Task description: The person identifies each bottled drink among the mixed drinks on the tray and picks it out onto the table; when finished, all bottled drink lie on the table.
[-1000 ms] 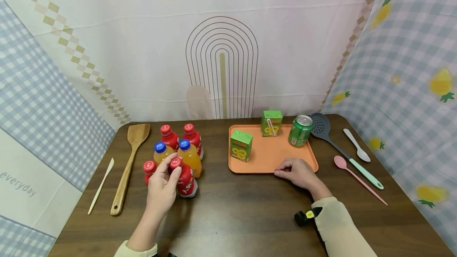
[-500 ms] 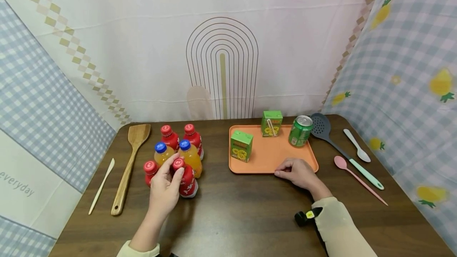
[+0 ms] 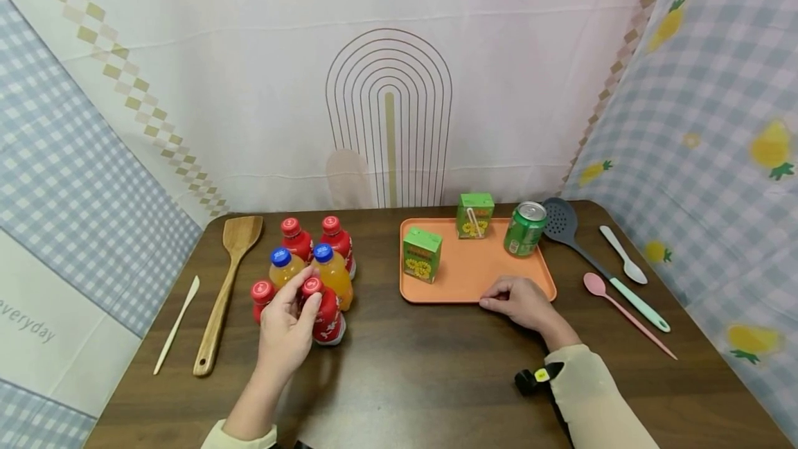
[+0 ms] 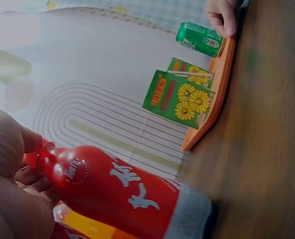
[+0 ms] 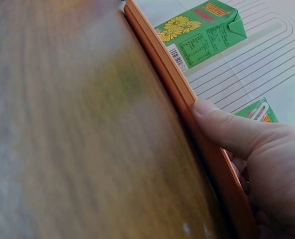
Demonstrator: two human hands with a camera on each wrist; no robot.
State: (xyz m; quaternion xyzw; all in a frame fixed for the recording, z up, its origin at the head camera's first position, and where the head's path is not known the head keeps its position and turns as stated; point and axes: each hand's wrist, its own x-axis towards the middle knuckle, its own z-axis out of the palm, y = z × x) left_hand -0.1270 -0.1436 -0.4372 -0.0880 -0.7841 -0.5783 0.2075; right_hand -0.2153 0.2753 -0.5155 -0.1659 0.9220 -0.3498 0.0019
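Observation:
My left hand pinches a red plastic drink bottle at its cap. In the left wrist view the thumb and fingers close round the cap of that bottle. Just behind it stand two orange juice bottles with blue caps, and other red bottles flank them. At the orange tray, my right hand grips the near rim; in the right wrist view the thumb presses the rim's outer side. Two green juice boxes and a green can stand on the tray.
On the left lie a wooden spatula and a cream-coloured knife. Right of the tray are a grey skimmer with a mint handle, a white spoon and a pink spoon. Patterned cloth hangs behind the table.
My left hand and the top of the red bottle have shifted slightly to the right, then stayed nearly still. The right hand and the tray look unmoved.

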